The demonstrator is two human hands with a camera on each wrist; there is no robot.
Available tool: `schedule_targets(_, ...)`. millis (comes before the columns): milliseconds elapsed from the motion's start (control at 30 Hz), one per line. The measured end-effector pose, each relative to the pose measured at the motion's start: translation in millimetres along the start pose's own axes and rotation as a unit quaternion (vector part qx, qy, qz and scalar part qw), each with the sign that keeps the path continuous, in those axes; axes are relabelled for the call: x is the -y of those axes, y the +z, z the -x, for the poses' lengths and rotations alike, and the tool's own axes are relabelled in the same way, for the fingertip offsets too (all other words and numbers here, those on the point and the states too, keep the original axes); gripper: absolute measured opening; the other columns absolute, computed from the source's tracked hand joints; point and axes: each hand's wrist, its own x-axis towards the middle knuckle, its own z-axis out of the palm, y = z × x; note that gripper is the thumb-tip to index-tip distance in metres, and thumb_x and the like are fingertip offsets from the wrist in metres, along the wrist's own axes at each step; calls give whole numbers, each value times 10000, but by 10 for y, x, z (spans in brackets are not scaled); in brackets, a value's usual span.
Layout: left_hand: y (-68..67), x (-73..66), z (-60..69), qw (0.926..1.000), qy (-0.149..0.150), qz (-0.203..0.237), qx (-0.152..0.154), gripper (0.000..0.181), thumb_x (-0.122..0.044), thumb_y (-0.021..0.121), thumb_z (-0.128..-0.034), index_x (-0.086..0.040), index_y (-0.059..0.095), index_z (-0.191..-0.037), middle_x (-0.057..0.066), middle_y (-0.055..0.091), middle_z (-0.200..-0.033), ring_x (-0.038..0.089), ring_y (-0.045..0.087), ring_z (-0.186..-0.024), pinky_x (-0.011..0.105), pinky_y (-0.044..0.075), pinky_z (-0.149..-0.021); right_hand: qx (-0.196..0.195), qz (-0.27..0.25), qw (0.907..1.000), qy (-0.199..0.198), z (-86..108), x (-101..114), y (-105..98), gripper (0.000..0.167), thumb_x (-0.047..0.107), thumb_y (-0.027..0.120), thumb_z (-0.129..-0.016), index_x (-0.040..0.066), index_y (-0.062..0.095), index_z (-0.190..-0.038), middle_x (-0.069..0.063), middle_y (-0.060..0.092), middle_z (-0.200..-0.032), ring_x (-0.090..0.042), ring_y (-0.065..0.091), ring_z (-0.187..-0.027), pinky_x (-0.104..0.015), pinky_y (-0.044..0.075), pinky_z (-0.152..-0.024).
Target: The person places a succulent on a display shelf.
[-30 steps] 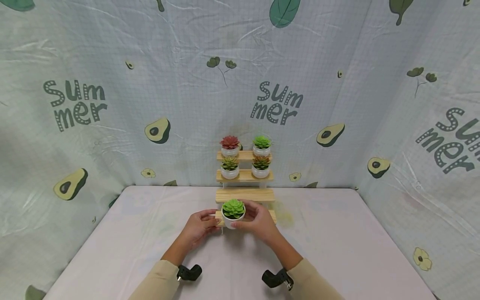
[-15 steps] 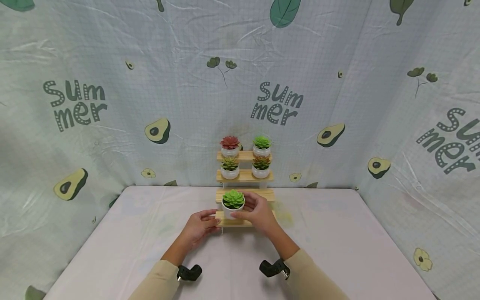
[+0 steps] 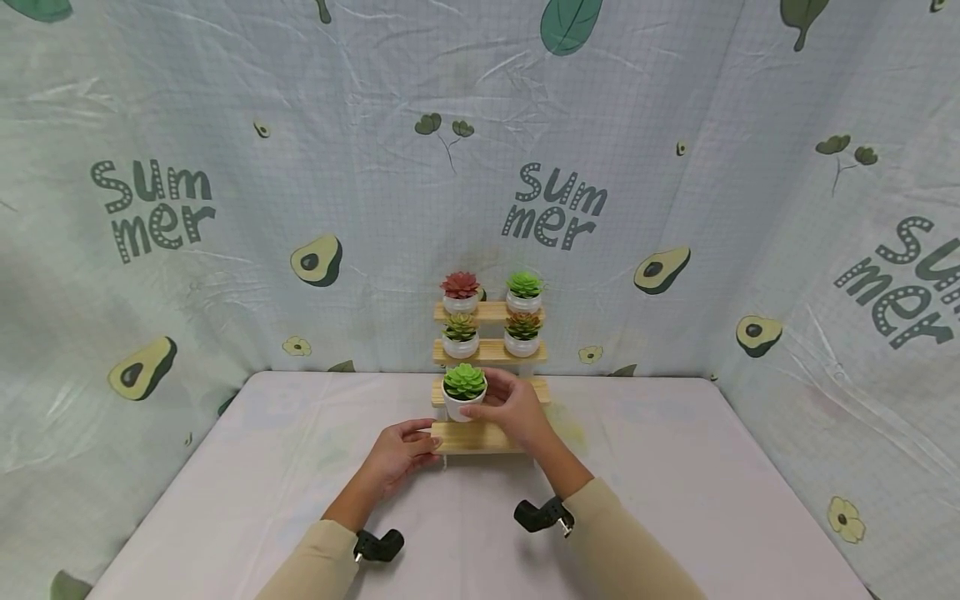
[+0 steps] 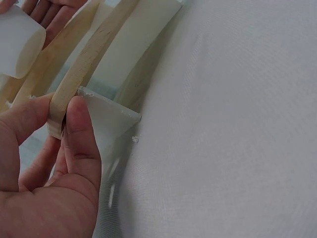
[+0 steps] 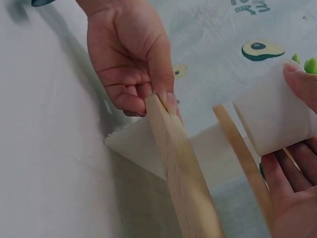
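My right hand (image 3: 515, 409) holds a white pot with a bright green succulent (image 3: 463, 390), fingers and thumb around its side. The pot is over the left part of the second step from the bottom; in the right wrist view the white pot (image 5: 272, 111) appears held above the slats. At the left end of the lowest slat of a wooden tiered stand (image 3: 480, 438), my left hand (image 3: 401, 454) pinches the wood. Thumb and fingers sit on either face of that slat (image 4: 74, 82) in the left wrist view.
On the top step stand a red succulent (image 3: 460, 292) and a green succulent (image 3: 523, 292). One step down are a yellow-green succulent (image 3: 460, 335) and a reddish-green succulent (image 3: 522, 335). Behind the stand hangs a printed cloth (image 3: 390, 208); a white cloth covers the table (image 3: 637, 483).
My right hand has carried the potted green succulent up and away from me, from before the lowest step to the second. My left hand has kept its grip on the lowest slat.
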Motion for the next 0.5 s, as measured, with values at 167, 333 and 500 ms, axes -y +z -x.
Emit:
schedule_targets(167,0,-9,-7,10000,-9,15,37,486,33,665,-956,104,510,-1410,95,690,-1017,139,690,-839,276,640,-754,-19,-16,10000,40,-50,-14,-5,643,132,899,-787,84,628,-1368,-124,675,-1344,-228,662,-1225,-300,585,-1001)
schedule_targets(333,-5,-1,-15,10000,-7,-5,48,497,28,671,-954,108,502,-1414,93,693,-1015,137,689,-834,277,642,-754,-1,143,9999,-80,-88,-10,-5,625,131,894,-793,84,639,-1362,-132,689,-1312,-211,687,-1164,-278,603,-951)
schedule_targets(500,-6,7,-12,10000,-4,-8,50,493,29,670,-954,106,504,-1413,95,688,-1013,140,689,-838,281,642,-762,42,269,9996,-77,-119,14,-7,617,136,883,-808,66,635,-1369,-144,689,-1310,-217,701,-1132,-279,613,-923)
